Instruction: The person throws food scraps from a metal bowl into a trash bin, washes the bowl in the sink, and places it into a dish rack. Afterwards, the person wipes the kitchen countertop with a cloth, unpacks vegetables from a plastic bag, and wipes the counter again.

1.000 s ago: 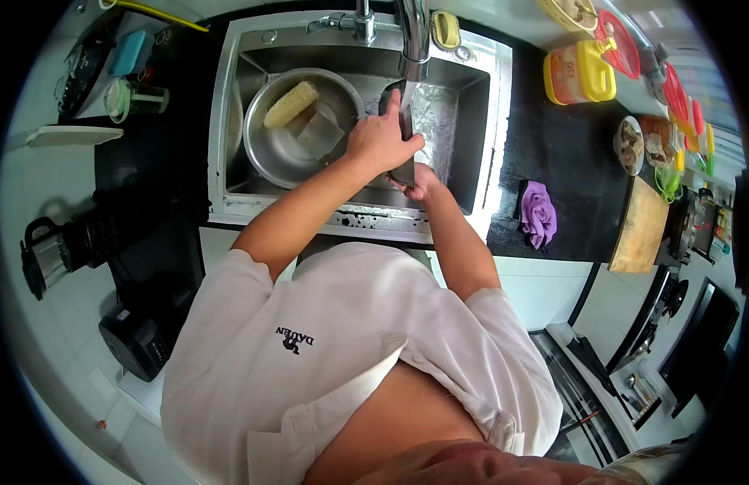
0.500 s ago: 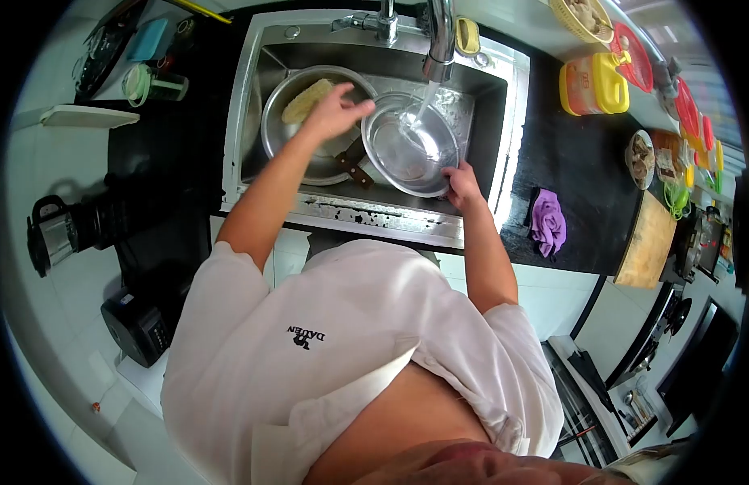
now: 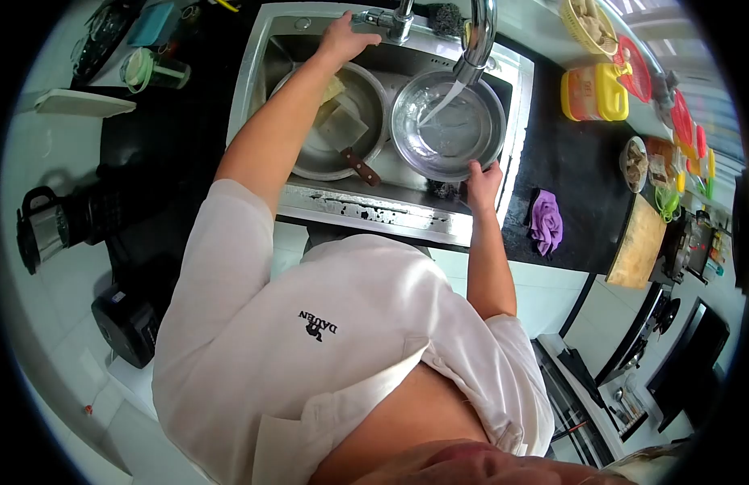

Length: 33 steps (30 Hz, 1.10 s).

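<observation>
My left hand (image 3: pixel 348 40) is at the tap's lever (image 3: pixel 370 18) behind the sink, its thumb and fingers apart. My right hand (image 3: pixel 481 184) grips the near rim of a round metal basin (image 3: pixel 449 125) at the sink's right side. A stream of water falls from the spout (image 3: pixel 471 69) into this basin. Left of it, a larger metal bowl (image 3: pixel 310 164) sits in the sink (image 3: pixel 342 204). In and over that bowl are a yellowish piece (image 3: pixel 332 89), partly hidden by my left forearm, and a cleaver with a wooden handle (image 3: pixel 361 166).
On the dark counter right of the sink lie a purple cloth (image 3: pixel 546 222), a yellow jug (image 3: pixel 594 92), a bowl of food (image 3: pixel 635 164) and a wooden board (image 3: pixel 638 242). A green-lidded jar (image 3: pixel 156 71) stands on the left. A dark scrubber (image 3: pixel 446 19) is behind the sink.
My left hand has moved from over the large bowl up to the tap's lever. The basin in my right hand has shifted right and lies flatter under the water.
</observation>
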Each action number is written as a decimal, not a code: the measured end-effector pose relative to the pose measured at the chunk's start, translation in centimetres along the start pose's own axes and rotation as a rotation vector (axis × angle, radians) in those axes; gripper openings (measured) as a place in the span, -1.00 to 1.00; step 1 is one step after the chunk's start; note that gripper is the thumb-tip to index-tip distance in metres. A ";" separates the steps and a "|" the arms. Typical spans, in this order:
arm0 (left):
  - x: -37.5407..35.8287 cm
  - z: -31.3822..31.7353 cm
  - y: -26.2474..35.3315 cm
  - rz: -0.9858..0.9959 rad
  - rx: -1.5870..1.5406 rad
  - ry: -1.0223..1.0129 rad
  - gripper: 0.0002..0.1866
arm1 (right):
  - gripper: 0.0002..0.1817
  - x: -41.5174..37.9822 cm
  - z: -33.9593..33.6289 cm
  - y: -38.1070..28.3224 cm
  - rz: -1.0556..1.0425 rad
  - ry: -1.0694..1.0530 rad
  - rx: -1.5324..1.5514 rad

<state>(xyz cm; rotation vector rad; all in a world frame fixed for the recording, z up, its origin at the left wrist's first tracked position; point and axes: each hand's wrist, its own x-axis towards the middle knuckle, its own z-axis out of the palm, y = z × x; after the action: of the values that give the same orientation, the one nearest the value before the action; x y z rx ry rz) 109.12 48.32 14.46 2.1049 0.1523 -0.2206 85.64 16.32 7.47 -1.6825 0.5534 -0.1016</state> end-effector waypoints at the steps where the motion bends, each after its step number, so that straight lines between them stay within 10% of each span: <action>1: 0.2 0.2 -0.6 0.008 -0.027 -0.003 0.05 | -0.71 -0.3 -0.2 -0.7 -0.044 0.035 -0.115; 11: -3.0 1.6 -3.3 0.177 -0.193 0.123 -0.05 | -0.42 -3.4 -1.1 -8.9 -0.707 0.345 -0.593; 17: -14.7 4.8 -5.7 -0.101 -0.288 -0.195 -0.28 | -0.53 -4.5 -3.7 -10.3 -1.023 0.544 -0.689; 28: -29.0 10.2 -5.7 -0.142 -0.218 -0.093 -0.33 | -0.61 -5.7 -7.7 -11.0 -1.265 0.284 -0.205; 33: -32.1 13.0 -3.6 -0.246 -0.407 -0.088 -0.27 | -0.47 -3.9 -7.5 -6.6 -0.687 0.094 -0.396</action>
<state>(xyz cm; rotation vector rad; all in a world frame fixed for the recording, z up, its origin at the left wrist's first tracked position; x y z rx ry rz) 75.86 38.42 11.86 1.6666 0.3721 -0.3938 81.38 11.72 16.16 -2.2066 0.0359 -0.6015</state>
